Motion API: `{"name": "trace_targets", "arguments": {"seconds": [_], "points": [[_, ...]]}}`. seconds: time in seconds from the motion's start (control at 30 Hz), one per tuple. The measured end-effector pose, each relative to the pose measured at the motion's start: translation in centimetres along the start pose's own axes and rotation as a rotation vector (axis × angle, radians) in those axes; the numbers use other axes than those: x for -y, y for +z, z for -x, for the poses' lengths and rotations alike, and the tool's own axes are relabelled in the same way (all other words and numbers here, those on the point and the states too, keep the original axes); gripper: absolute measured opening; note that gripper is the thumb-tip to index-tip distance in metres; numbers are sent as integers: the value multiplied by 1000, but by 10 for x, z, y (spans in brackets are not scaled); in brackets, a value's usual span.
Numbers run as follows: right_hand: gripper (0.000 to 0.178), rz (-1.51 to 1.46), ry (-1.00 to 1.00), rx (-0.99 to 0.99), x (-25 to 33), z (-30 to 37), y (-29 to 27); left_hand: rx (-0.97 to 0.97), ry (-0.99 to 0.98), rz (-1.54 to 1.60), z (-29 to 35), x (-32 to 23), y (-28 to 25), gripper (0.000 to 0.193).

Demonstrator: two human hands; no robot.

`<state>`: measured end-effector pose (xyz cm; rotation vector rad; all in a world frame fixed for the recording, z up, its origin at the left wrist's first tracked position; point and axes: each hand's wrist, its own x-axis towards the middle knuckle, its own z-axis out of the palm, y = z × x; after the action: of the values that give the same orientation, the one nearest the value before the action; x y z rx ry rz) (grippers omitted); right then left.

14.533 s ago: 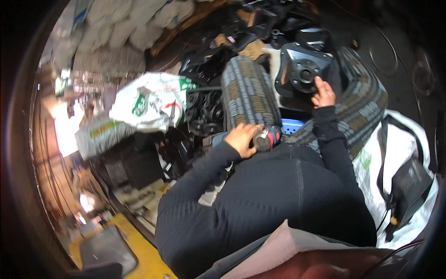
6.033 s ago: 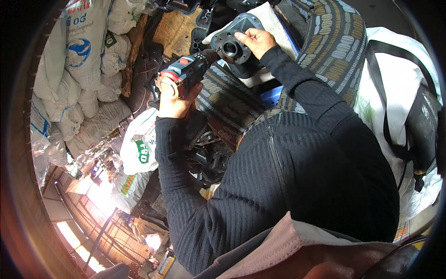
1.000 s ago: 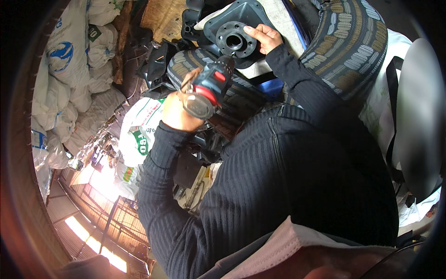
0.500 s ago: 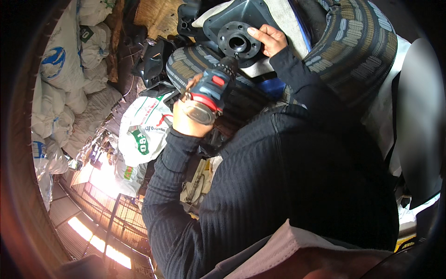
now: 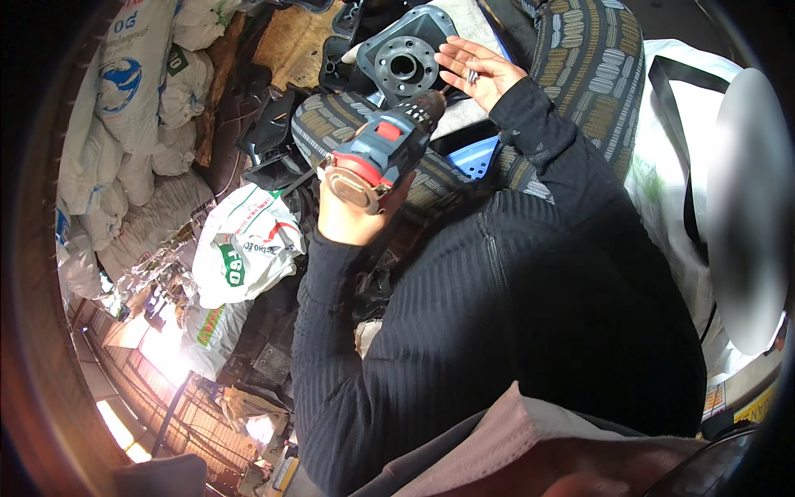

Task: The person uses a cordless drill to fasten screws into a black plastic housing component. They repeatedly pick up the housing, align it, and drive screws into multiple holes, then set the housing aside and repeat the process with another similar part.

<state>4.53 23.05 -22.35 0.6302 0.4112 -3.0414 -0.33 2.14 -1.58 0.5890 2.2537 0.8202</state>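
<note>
My left hand (image 5: 354, 222) grips a blue-grey and red cordless drill (image 5: 377, 153), its chuck pointing up and away from me. Just beyond the chuck sits a dark round flange (image 5: 426, 73) with a centre hole and several small holes around it. It rests on a dark squarish plate with rounded corners (image 5: 432, 21). To the right of the flange, my right hand (image 5: 489, 74) is turned palm up with its fingers stretched out. Small shiny metal pieces (image 5: 473, 75), which look like screws, lie in it. The drill's tip is partly hidden.
My patterned trouser legs (image 5: 580, 83) flank the work. Black moulded parts (image 5: 273, 137) lie to the left. White sacks (image 5: 132, 124) are piled at the far left, with a printed white bag (image 5: 248, 244) nearer. A blue perforated piece (image 5: 474, 157) shows near my lap. A white bag (image 5: 662, 166) stands at right.
My right hand has let go of the flange's edge and turned palm up, showing small metal pieces. The drill has drawn slightly back from the flange.
</note>
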Motion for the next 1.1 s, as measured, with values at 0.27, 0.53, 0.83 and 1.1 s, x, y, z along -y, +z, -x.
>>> {"name": "trace_targets", "arguments": {"seconds": [0.27, 0.53, 0.83, 1.1], "points": [[44, -30, 32, 113, -8, 6, 11, -44, 280, -306, 12, -5, 6, 28], [39, -56, 128, 136, -6, 10, 18, -40, 398, -335, 6, -13, -3, 23], [33, 255, 211, 172, -6, 15, 24, -108, 128, -114, 11, 0, -6, 18], [22, 98, 203, 50, -5, 11, 25, -92, 176, -191, 17, -2, -8, 20]]}}
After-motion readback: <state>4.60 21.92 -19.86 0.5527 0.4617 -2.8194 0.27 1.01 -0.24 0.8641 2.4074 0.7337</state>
